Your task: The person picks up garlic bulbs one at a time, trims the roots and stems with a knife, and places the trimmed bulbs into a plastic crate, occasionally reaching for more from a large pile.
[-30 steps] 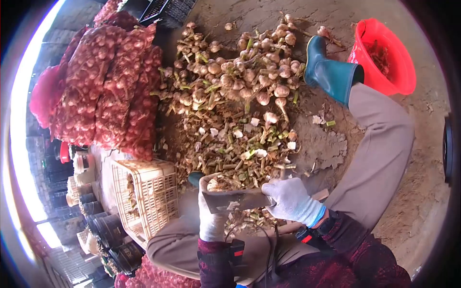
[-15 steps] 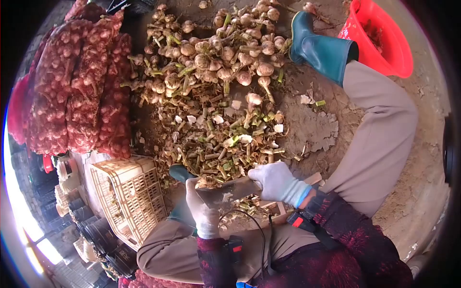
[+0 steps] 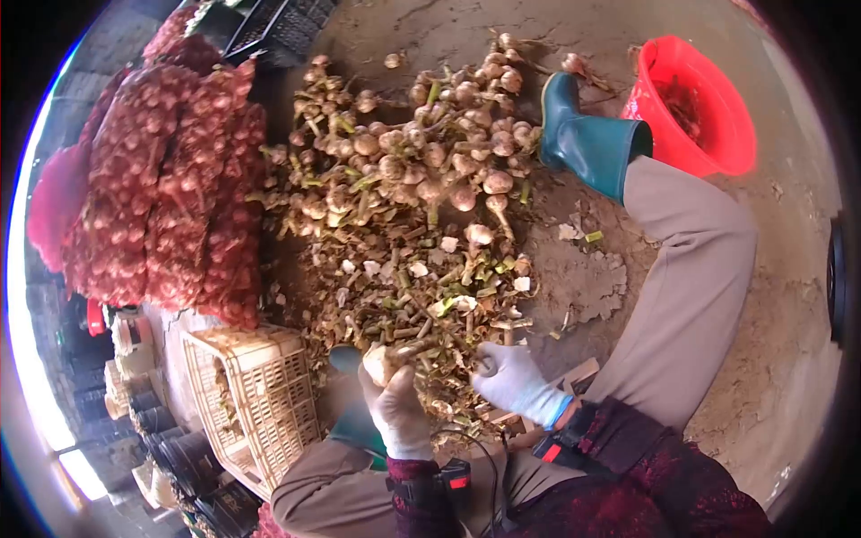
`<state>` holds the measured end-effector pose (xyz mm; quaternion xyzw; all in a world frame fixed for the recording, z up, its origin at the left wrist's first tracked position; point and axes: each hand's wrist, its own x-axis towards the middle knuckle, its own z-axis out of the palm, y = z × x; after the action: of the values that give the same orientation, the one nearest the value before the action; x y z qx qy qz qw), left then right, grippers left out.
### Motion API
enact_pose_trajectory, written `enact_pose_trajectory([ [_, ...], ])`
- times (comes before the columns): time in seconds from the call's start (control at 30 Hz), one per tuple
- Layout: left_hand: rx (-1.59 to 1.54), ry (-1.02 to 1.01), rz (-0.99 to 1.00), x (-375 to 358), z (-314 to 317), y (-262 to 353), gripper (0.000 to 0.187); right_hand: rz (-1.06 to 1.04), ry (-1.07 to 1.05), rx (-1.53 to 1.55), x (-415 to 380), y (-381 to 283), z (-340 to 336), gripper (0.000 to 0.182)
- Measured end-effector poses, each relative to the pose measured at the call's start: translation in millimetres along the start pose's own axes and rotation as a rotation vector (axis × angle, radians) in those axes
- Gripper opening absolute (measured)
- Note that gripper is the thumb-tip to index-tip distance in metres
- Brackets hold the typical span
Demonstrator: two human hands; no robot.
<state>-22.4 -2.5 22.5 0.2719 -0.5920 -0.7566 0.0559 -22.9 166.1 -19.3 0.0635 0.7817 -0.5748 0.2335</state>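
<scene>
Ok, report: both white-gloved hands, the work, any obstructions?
Left hand: holding pale round garlic bulb. Right hand: curled, contents unclear. Nothing visibly blocking; green-brown cut stems scattered beyond.

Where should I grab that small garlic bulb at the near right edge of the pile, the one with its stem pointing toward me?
Probably by the stem, coming from your near side: it's slim and points toward you, slightly rightward, while a larger bulb crowds the far end of the small garlic bulb.
</scene>
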Motion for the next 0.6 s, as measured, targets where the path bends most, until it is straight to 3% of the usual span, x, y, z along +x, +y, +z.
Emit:
enact_pose_trajectory([
  [0.07,-0.229,-0.011,-0.027,0.0,9.6,-8.4,0.054,-0.221,0.050,0.274,0.0,-27.6,-14.4,0.015],
  [0.13,-0.318,0.033,-0.107,-4.1,20.7,-6.8,0.052,-0.406,0.057,0.299,1.1,-36.1,-23.7,0.016],
  [0.2,-0.380,-0.038,-0.088,-6.5,32.5,-2.8,0.053,0.051,-0.148,-0.056,16.7,15.1,10.2,0.019],
  [0.27,-0.437,-0.058,-0.075,-0.7,30.2,-2.7,0.046,0.236,-0.335,-0.138,20.2,39.9,12.9,0.029],
  [0.33,-0.625,-0.048,-0.044,5.6,11.5,-10.9,0.035,0.218,-0.335,-0.144,19.4,24.4,7.0,0.034],
  [0.37,0.249,0.052,0.226,9.5,-1.6,-3.9,0.031,0.179,-0.253,-0.092,17.8,19.7,2.7,0.035],
  [0.4,0.254,0.058,0.244,16.3,-31.7,6.3,0.031,0.136,-0.161,-0.031,19.6,16.7,-0.2,0.036],
  [0.43,0.582,0.308,0.466,23.8,-71.0,16.6,0.039,0.189,-0.129,0.056,18.6,21.2,-0.9,0.035],
  [0.47,0.900,0.562,0.682,34.9,-89.9,25.5,0.047,0.109,-0.079,0.059,16.7,23.5,-3.5,0.033],
  [0.5,0.892,0.552,0.697,48.4,-85.3,35.5,0.047,0.099,-0.116,0.083,14.0,16.5,-11.1,0.033],
  [0.6,0.195,0.243,0.494,92.7,-44.2,70.9,0.051,0.114,-0.210,0.127,11.0,-3.2,-28.7,0.030],
])
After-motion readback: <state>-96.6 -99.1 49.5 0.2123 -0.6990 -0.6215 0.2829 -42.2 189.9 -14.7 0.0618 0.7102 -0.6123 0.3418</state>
